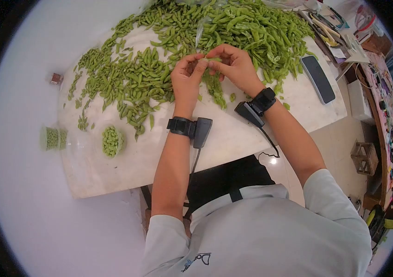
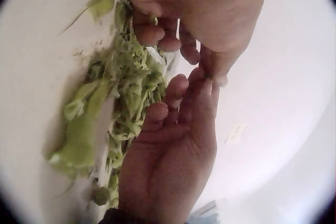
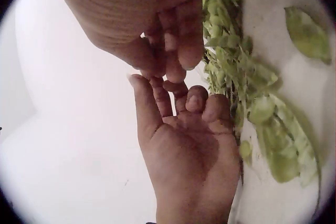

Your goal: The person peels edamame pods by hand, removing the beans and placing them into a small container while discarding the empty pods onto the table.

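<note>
My left hand (image 1: 188, 78) and right hand (image 1: 238, 69) meet fingertip to fingertip above the table, at the front of the bean heap. Thumbs and forefingers of both pinch a small green soybean pod (image 1: 213, 59), mostly covered by the fingers. In the left wrist view, the left palm (image 2: 205, 3) fills the top, the right hand (image 2: 168, 155) facing it from below. The right wrist view has the right palm (image 3: 131, 14) above the left hand (image 3: 191, 155); the pod is hidden there. Split, flattened pods (image 3: 281, 145) lie on the table under the hands.
Unshelled pods (image 1: 145, 69) spread across the left and back; a larger leafy-looking pile (image 1: 261, 34) stands behind the hands. Shelled beans fill a clear cup (image 1: 112, 141) at front left, near another bean container (image 1: 53, 138). A phone (image 1: 317, 79) lies at the right edge.
</note>
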The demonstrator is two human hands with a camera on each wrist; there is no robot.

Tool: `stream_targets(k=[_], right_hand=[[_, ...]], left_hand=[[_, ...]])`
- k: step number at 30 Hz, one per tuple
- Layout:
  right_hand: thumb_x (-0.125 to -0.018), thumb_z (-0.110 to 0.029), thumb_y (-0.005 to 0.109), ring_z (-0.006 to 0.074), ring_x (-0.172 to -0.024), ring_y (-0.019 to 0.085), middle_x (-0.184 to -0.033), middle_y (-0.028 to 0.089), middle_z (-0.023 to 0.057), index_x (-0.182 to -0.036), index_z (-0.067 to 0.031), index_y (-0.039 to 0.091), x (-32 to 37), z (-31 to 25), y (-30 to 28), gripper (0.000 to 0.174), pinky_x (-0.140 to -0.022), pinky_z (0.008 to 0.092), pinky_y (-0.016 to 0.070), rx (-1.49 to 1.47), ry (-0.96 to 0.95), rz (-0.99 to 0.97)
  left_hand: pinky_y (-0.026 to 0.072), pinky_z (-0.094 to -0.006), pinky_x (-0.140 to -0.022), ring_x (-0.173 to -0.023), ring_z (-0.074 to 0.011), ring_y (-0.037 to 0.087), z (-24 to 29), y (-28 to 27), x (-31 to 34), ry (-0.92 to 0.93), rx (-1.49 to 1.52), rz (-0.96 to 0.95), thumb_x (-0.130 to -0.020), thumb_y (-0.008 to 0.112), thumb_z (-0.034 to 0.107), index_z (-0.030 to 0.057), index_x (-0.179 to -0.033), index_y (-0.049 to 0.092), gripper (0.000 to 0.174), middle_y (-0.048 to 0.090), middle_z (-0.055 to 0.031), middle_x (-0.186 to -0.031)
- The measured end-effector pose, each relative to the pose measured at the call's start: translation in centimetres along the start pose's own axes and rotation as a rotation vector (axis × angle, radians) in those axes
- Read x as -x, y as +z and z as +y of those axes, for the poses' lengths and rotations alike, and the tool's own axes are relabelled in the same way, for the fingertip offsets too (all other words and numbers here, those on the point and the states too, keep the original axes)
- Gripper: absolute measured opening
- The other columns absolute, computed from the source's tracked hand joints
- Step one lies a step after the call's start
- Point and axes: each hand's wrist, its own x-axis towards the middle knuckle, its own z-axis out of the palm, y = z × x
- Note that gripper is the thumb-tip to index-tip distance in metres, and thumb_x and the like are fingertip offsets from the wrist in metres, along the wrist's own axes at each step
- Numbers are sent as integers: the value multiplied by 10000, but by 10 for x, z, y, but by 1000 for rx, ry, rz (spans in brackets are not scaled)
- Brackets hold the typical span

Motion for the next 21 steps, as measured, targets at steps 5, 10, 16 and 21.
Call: stream_targets(k=[5, 10, 16, 21], right_hand=[[-853, -139, 631, 70, -642, 585, -799, 634, 17, -1055, -34, 596, 2, -5, 4, 231, -491, 206, 444, -19, -16, 16], [-870, -181, 612, 65, -619, 567, -756, 633, 13, -1028, -23, 619, 2, -5, 2, 223, -492, 205, 429, 84, 41, 17], [-874, -179, 602, 50, -568, 519, -725, 625, 12, -1005, -13, 624, 2, -4, 1, 213, -476, 203, 400, 79, 42, 9], [-875, -177, 596, 45, -528, 500, -685, 612, 5, -964, -1, 617, 2, -5, -1, 198, -468, 199, 393, 19, 99, -8]], left_hand=[[375, -187, -510, -580, -53, 472, -2, -2, 0, 17, -6, 55, -856, 638, 136, 3, -978, 616, 182, 587, 1, -786], [398, -187, -541, -604, -58, 498, -1, -2, 0, -10, 4, 82, -832, 674, 126, -16, -925, 631, 175, 594, -6, -732], [430, -202, -556, -622, -73, 524, -5, -4, -1, -27, 53, 64, -837, 665, 114, -25, -916, 625, 165, 628, -60, -837], [445, -210, -566, -623, -81, 526, -4, -6, -1, -9, 32, 38, -843, 653, 98, -32, -906, 614, 150, 639, -100, -947]])
